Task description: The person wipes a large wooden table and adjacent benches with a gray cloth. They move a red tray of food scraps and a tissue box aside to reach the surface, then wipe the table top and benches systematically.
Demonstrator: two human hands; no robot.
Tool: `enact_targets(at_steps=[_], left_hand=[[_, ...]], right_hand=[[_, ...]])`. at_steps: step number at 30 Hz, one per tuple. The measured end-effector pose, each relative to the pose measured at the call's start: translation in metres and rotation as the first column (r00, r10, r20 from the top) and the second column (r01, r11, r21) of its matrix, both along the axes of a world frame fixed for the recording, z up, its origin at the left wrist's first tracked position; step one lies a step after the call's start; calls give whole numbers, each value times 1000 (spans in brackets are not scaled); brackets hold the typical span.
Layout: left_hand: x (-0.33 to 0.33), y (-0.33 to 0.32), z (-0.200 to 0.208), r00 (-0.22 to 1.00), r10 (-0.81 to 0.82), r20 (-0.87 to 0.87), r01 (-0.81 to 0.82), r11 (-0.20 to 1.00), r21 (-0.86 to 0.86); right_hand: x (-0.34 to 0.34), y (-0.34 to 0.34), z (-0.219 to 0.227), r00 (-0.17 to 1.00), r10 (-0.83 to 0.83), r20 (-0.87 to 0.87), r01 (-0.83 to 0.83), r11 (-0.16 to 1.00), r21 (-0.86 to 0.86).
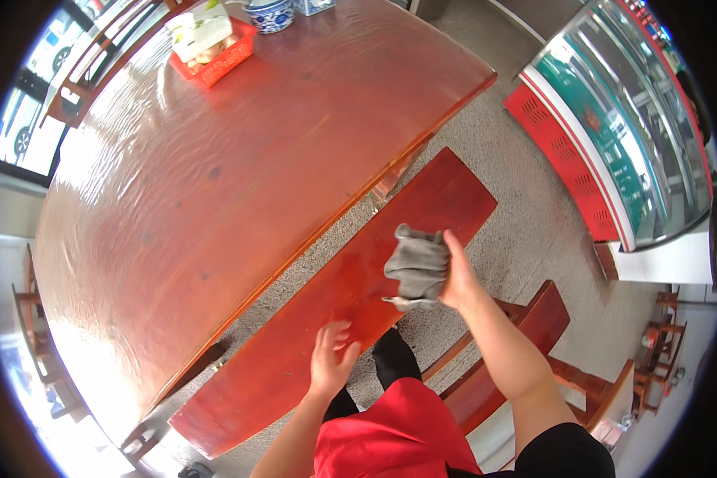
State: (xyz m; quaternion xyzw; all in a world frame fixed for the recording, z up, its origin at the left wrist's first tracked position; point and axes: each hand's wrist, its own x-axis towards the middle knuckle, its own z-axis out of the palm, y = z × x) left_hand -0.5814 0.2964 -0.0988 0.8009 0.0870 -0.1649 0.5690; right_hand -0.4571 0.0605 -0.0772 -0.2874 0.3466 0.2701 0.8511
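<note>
A folded grey cloth (420, 264) is gripped in my right hand (456, 273), held over the right half of a long reddish-brown wooden bench (358, 283). My fingers are mostly behind the cloth; the thumb shows along its upper right edge. My left hand (331, 358) is above the bench's middle, fingers apart and slightly curled, with nothing in it. Beyond the bench stands a large red-brown wooden table (239, 175) under a glossy clear cover.
A red plastic basket (229, 60) and a blue-and-white pot (269, 16) stand at the table's far edge. At the right is a glass display cabinet (613, 135) with a red base. Another wooden bench (546, 319) is close by my right arm.
</note>
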Motion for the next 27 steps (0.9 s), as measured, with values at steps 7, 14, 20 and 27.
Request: enact_targets(at_steps=[7,14,20,27], left_hand=[[62,-47,28,965,211,-153,-260,834,-487],[77,-47,35,846,223,-483,-446,793,-414],[90,-39,43,993,-16,115,2,992,123],[103,82,89,745,-320,585,-317,602,733]], right_hand=[[-35,41,23,954,210,215,-180,972,-149],[-48,57,5,915,255,313,-118,911,-396],[-24,54,-39,966,-233,112,225,971,74],[149,-119,-13,668,-528,524,738,556,-381]])
